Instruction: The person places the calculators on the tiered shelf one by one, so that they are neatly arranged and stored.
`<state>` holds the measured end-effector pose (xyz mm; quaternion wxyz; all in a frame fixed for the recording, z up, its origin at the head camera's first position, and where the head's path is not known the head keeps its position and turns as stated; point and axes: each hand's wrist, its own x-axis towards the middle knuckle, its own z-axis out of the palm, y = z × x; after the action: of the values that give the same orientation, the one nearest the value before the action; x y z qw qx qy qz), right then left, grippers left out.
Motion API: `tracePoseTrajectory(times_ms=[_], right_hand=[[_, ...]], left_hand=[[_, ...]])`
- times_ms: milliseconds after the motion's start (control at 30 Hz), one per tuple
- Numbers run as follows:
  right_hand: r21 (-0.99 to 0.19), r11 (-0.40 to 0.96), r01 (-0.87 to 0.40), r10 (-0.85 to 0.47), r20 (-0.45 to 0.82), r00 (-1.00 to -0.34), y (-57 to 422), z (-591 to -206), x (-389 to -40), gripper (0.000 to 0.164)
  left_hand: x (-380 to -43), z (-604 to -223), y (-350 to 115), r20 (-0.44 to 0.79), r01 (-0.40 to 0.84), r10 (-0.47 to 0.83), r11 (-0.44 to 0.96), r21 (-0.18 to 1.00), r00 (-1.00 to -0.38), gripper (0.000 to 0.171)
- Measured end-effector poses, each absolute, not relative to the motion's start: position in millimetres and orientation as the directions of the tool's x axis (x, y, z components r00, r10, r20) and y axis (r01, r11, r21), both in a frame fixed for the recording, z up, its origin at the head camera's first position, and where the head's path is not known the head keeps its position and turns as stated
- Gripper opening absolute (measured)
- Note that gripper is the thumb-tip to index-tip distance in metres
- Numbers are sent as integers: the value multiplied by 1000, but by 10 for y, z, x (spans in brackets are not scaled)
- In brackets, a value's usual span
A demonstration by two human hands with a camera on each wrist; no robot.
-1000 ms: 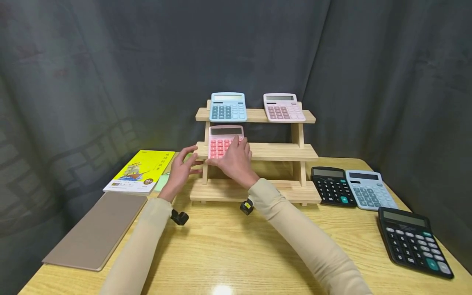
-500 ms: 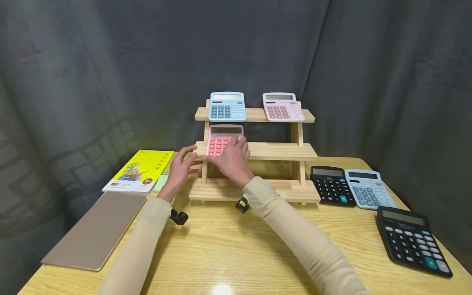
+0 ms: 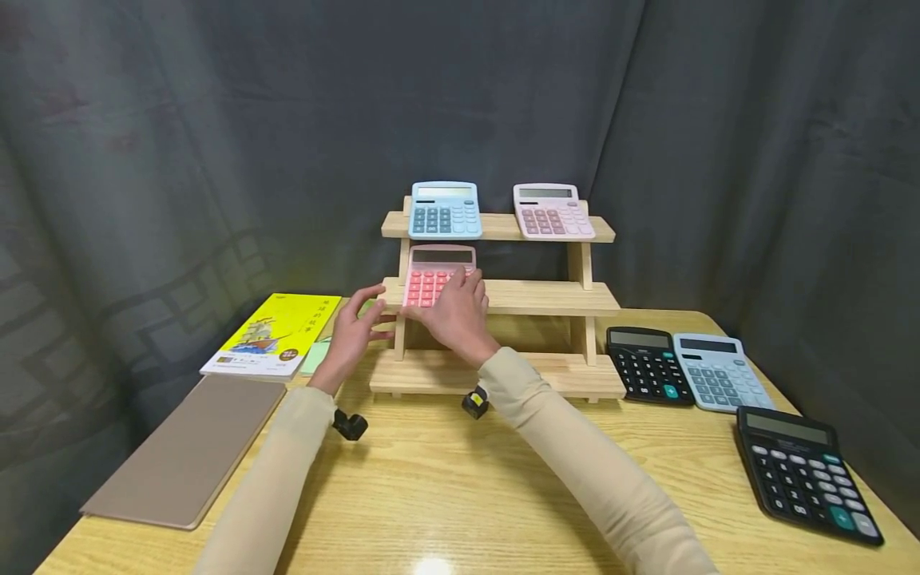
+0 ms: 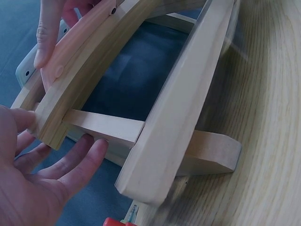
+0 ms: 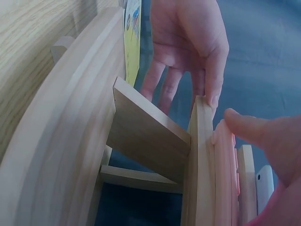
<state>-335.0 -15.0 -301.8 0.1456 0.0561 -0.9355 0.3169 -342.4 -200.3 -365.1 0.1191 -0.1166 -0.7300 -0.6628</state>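
The right grip holds the pink calculator, which sits in it at the left part of the middle shelf. Beside it, the left grip curls loosely around this shelf's end. I would steady the wood with the left, seat the bottom edge evenly, and avoid bumping the blue calculator just above the right grip.

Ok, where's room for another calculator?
Bare: the wooden middle shelf right of the right hand; the wooden tabletop between beige sleeves. Crowded: the shelf's left, with the pink rectangular calculator; the tabletop's right, with two black calculators and a blue calculator.
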Motion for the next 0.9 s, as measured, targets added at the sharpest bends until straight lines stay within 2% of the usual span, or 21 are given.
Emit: tracePoseTrajectory(times_ms=[200, 400, 900], right_hand=[[-587, 787, -190, -14, 291, -957, -93, -3011, -3320, 131], [-618, 752, -229, -28, 317, -948, 100, -2981, -3230, 129], [-579, 766, -279, -41, 388, -921, 1091, -2901, -2716, 120]], left_hand=[[-3419, -3653, -1999, 315, 315, 13, 69, 947, -949, 45], [-3406, -3633, -1996, 310, 308, -1, 101, 946, -951, 44], [-3430, -3632, -2011, 321, 321, 16, 77, 944, -947, 46]])
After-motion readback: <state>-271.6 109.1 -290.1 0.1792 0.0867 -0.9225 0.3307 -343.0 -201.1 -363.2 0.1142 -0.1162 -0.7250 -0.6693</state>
